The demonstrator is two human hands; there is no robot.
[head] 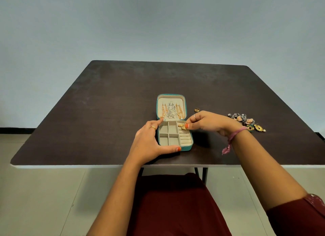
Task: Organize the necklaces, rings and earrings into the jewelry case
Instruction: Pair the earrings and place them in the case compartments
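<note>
Over the case's (186, 148) ring rolls, right hand (209, 121) pinches a gold ring (184, 128), left hand (149, 140) spread bracing; next, push it down between rolls.

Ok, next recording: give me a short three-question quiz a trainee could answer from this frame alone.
1. True or false: the necklaces already lie in the lid of the jewelry case.
2. Multiple choice: what is the right hand doing? A) resting flat on the table B) pinching a gold ring over the ring rolls C) lifting a necklace
3. Fill in: the earrings pile lies on the table to the ____ of the case.

Key: 1 true. 2 B. 3 right. The left hand steadies the case at its left side, and a loose ring sits just beyond the right hand.
</note>
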